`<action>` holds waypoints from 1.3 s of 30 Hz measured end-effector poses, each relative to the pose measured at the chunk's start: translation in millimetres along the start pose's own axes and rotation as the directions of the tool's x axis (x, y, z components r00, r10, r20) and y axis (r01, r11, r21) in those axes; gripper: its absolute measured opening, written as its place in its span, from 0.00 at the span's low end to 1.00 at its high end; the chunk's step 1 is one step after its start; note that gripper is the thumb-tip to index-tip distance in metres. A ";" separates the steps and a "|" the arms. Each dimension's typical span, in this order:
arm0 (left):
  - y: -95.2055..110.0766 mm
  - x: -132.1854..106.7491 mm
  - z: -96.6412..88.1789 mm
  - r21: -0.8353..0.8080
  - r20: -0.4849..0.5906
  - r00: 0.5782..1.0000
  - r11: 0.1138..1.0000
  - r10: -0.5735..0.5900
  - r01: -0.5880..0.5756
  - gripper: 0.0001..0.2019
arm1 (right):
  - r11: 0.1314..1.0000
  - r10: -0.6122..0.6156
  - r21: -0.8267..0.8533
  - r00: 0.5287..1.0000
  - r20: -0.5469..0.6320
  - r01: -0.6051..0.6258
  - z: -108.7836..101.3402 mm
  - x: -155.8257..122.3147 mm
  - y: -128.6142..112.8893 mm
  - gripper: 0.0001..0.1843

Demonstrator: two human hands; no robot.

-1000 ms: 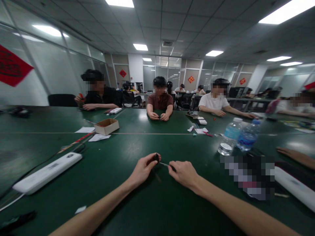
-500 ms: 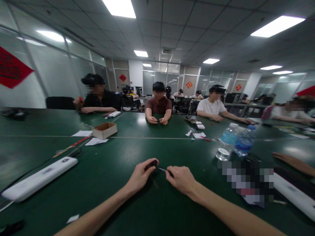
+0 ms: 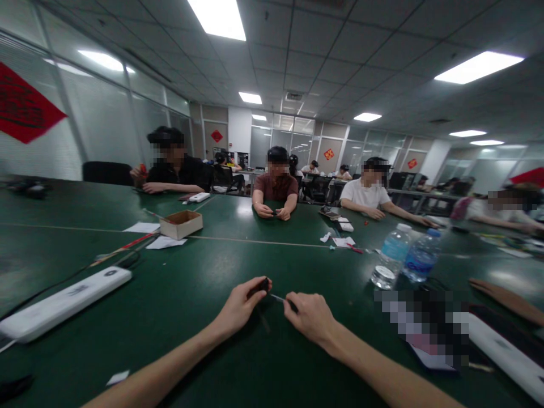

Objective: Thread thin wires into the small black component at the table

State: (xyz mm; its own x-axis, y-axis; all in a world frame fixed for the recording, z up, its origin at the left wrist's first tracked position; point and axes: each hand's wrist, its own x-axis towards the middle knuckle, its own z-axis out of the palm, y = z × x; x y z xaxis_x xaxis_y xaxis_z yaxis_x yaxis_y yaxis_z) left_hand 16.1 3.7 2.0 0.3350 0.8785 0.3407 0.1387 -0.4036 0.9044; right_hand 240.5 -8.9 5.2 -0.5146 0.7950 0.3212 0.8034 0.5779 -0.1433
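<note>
Over the green table [image 3: 204, 362], my left hand [image 3: 241, 306] is closed, pinching a small black part [image 3: 266, 284] between thumb and fingers. What kind of part it is, I cannot make out. My right hand [image 3: 312, 318] is wrapped round the dark handle of a small screwdriver [image 3: 277, 297]. Its thin metal shaft points left, the tip close by the black part; whether the two touch, I cannot tell. Most of the handle is hidden by my right fingers.
Left lies a white power strip [image 3: 68, 303], with an open cardboard box [image 3: 182, 225] beyond it. Two water bottles [image 3: 393, 252] stand right, near another white strip [image 3: 501, 351]. A paper scrap [image 3: 118, 378] lies front left. Several people sit across the table.
The camera view has tilted slightly, shifting the scene. Both hands keep their grips, with the screwdriver still pointed toward the black part.
</note>
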 end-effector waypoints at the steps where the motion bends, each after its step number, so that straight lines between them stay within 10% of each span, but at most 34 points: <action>1: 0.5 -0.1 -0.3 -0.003 0.001 1.000 1.000 0.003 -0.003 0.14 | 1.000 -0.004 -0.001 1.000 0.000 0.004 0.4 0.0 0.3 0.15; 39: -4.9 -2.8 2.6 -0.398 0.089 0.988 0.904 -0.130 0.155 0.13 | 0.972 0.086 0.224 0.994 -0.071 -0.068 2.1 3.2 6.1 0.16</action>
State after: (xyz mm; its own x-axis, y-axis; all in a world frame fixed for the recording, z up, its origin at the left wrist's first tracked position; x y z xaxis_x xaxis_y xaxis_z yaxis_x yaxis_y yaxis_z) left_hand 16.9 2.5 -4.0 0.3960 0.8970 0.1962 -0.1935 -0.1273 0.9728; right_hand 243.1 -2.5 3.3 -0.4210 0.8266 0.3736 0.7489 0.5491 -0.3710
